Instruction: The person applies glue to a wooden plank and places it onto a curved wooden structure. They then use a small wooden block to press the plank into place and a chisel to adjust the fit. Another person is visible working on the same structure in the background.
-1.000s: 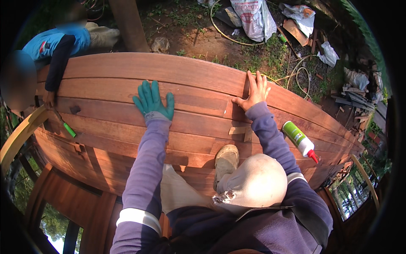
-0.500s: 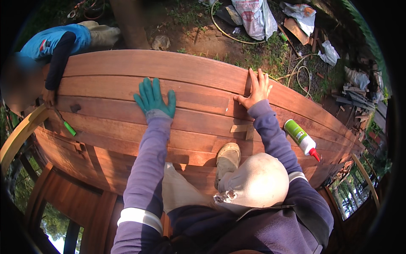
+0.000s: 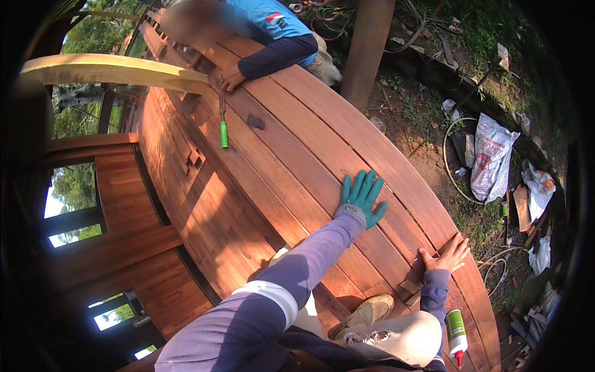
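Note:
My left hand [image 3: 361,201], in a green-coated work glove, lies flat on the reddish-brown wooden planks [image 3: 297,149] with its fingers spread. It holds nothing. Nearer the outer plank edge, my bare right hand [image 3: 446,253] also rests on the wood, fingers stretched out and no object in it. Beside my right forearm lies a white glue bottle [image 3: 456,332] with a green label and a red nozzle. Small wood offcuts [image 3: 410,287] sit between that forearm and my shoe. A chisel-like tool with a green handle [image 3: 224,134] lies farther up the planks.
A co-worker in a blue shirt [image 3: 273,25] leans over the far end, a hand [image 3: 232,78] by the tool's blade. A pale curved beam [image 3: 118,69] crosses there. Right of the planks are a post [image 3: 369,53], a white sack [image 3: 491,158], a hose and scrap on the ground.
The view has swung left, bringing more of the co-worker and the far planks into sight. Both my hands stay spread on the wood.

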`<state>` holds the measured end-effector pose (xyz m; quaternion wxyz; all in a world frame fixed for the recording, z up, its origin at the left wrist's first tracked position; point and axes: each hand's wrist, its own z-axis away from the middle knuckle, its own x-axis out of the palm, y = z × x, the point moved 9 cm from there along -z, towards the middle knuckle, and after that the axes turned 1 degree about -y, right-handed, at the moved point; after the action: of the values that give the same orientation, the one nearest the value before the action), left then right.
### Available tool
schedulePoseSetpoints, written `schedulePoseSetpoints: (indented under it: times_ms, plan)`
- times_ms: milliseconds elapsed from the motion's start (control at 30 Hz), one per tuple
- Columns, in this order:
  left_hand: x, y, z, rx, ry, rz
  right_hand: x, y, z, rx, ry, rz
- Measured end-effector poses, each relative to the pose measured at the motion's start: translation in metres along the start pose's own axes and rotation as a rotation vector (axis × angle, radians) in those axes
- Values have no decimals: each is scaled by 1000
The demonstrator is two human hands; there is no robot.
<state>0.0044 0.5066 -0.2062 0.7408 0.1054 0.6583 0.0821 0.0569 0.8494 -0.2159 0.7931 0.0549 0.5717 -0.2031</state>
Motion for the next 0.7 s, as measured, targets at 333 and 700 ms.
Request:
schedulePoseSetpoints:
  times_ms: [333,700]
  plan:
    - [-3,-1,0,31,34,12,-2,-1,4,-49,39,-25]
    - [11,5,-2,92,-43,-137,-27,58,229,255,411,-410]
